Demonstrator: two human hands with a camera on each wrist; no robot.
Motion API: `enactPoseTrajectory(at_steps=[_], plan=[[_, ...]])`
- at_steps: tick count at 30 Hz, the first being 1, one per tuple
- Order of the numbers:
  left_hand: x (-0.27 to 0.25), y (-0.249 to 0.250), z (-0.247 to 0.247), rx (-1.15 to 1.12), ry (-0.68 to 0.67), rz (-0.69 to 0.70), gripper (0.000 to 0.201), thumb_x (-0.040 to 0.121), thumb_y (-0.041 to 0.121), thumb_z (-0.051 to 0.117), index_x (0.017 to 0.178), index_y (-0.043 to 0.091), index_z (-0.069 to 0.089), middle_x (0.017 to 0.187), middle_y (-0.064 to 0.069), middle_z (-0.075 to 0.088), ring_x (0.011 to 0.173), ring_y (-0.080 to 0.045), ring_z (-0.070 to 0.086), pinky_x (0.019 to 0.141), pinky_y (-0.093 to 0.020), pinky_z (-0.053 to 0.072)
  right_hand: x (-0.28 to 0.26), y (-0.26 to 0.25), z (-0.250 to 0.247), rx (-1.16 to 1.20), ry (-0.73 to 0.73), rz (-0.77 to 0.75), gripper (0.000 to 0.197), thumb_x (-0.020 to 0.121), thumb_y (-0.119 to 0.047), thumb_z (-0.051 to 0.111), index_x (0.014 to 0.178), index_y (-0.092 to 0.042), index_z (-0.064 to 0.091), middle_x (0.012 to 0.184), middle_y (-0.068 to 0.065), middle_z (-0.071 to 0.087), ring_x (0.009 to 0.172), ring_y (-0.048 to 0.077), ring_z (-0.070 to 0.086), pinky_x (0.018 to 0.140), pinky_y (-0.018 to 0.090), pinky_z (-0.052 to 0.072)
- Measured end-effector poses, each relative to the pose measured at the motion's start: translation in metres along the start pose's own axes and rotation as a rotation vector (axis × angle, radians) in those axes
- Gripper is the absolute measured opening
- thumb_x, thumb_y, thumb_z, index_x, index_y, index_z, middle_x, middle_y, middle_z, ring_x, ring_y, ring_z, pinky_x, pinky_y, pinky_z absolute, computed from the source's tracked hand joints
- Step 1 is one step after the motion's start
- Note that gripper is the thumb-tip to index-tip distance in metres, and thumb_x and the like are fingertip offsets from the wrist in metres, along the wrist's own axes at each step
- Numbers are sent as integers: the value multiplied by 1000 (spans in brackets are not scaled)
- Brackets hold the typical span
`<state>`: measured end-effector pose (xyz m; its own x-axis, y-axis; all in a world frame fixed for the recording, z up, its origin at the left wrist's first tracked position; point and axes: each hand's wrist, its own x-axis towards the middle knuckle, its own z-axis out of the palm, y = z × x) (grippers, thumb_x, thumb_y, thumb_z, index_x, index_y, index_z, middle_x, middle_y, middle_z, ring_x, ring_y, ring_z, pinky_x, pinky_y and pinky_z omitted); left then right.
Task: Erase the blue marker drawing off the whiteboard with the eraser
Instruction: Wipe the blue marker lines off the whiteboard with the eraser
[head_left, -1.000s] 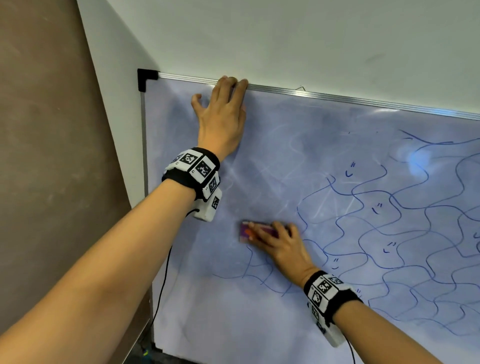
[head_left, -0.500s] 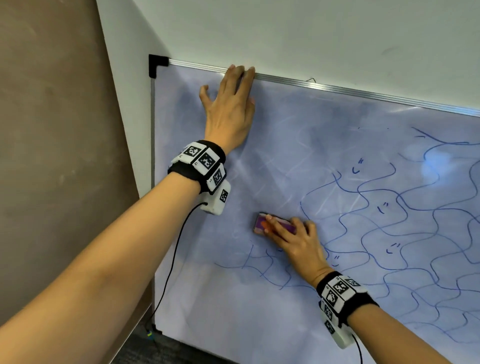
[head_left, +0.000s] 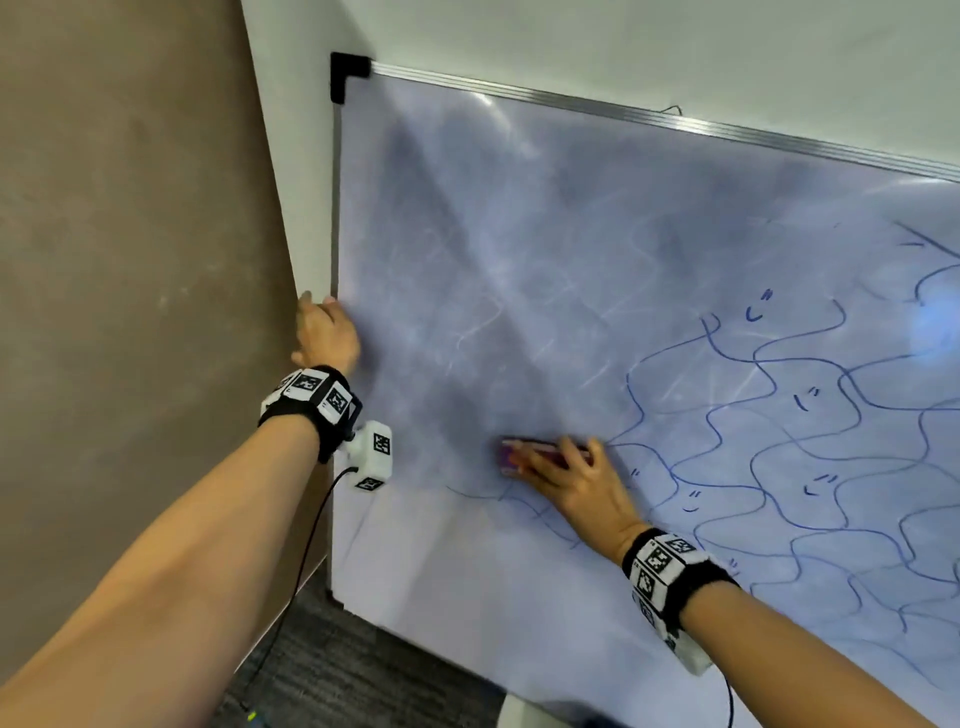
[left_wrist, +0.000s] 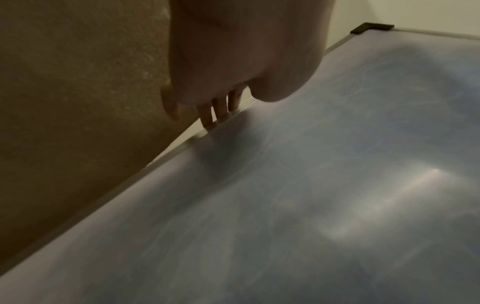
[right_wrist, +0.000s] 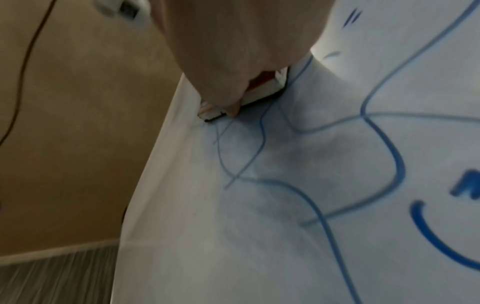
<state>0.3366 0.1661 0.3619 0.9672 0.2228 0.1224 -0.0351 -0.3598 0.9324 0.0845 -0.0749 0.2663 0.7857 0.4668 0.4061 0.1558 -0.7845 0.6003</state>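
A: While the right hand (head_left: 574, 480) keeps the flat purple-topped rectangular eraser (head_left: 524, 454) pinned under its fingers, look at the left hand (head_left: 324, 332). It's dropped from the top rail down to the left frame edge, at about nine o'clock on the white metal-framed whiteboard (head_left: 519, 234).

B: Fingers hooked round that edge, I'd say from the left wrist view; it's gripping the frame to steady the board.

A: And the eraser's barely shifted, sitting at roughly seven o'clock on the board, right where the wiped haze meets the blue wavy marker drawing (head_left: 779, 441).

B: So the upper left is cleared, though smeared. Everything from three to five o'clock is untouched, and a few strokes run below the eraser. Plenty left, in my judgement.

A: Any containers?

B: None in view.
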Motion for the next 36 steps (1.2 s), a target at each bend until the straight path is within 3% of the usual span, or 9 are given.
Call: enactPoseTrajectory(at_steps=[2, 5, 8, 11, 20, 25, 29, 32, 36], plan=[[-1, -14, 0, 18, -98, 25, 40, 104, 26, 28, 132, 3, 46, 136, -21, 49, 124, -38, 45, 105, -47, 30, -13, -8, 4, -11, -171, -133, 64, 70, -16, 72, 131, -30, 55, 145, -7, 39, 105, 31, 44, 81, 45, 40], [-1, -29, -1, 0, -113, 55, 39, 104, 23, 30, 125, -3, 50, 129, -25, 52, 118, -40, 48, 98, -42, 37, -10, -11, 1, -23, -316, -224, 62, 68, -22, 74, 127, -34, 58, 142, -11, 46, 106, 30, 43, 81, 43, 42], [-1, -37, 2, 2, -115, 35, 39, 104, 19, 32, 125, -9, 49, 129, -29, 51, 118, -41, 48, 98, -40, 37, 12, -7, -8, -45, -277, -178, 62, 62, -21, 78, 121, -33, 63, 137, -10, 51, 105, 30, 43, 82, 42, 35], [-2, -41, 6, -1, -128, 9, 37, 103, 19, 36, 125, -8, 50, 129, -28, 52, 118, -39, 49, 99, -39, 38, 27, -6, -13, -15, -202, -19, 72, 57, -16, 80, 125, -30, 61, 142, -5, 48, 106, 33, 44, 83, 46, 40], [2, -41, -3, 24, -244, 34, 39, 104, 23, 35, 129, -5, 46, 133, -25, 49, 122, -35, 48, 98, -34, 37, -2, -37, 8, -75, -459, -321, 49, 69, -32, 72, 118, -32, 66, 139, -8, 50, 109, 33, 44, 85, 46, 34], [2, -44, -1, 40, -255, 38, 39, 104, 24, 35, 129, -4, 46, 134, -26, 47, 122, -37, 46, 100, -36, 36, 38, -41, 8, -38, -338, -208, 46, 70, -24, 70, 115, -29, 67, 140, -5, 49, 106, 33, 42, 82, 45, 38], [0, -51, 1, 48, -266, 18, 41, 103, 28, 35, 130, -1, 45, 135, -24, 46, 122, -37, 46, 103, -38, 36, 22, -58, 20, -54, -486, -284, 42, 74, -26, 68, 116, -29, 67, 148, -3, 39, 110, 36, 42, 81, 48, 43], [0, -55, 1, 50, -271, 14, 44, 102, 35, 35, 130, 2, 46, 135, -21, 47, 121, -36, 47, 106, -45, 36, 18, -69, 30, -93, -607, -360, 36, 76, -30, 67, 112, -30, 69, 145, -4, 41, 112, 36, 42, 88, 51, 34], [1, -57, 3, 88, -266, 4, 47, 102, 40, 33, 132, 5, 43, 138, -19, 43, 123, -36, 45, 108, -52, 32, 55, -78, 26, -101, -512, -315, 48, 80, -29, 63, 127, -27, 59, 145, -3, 40, 112, 34, 46, 88, 47, 40]])
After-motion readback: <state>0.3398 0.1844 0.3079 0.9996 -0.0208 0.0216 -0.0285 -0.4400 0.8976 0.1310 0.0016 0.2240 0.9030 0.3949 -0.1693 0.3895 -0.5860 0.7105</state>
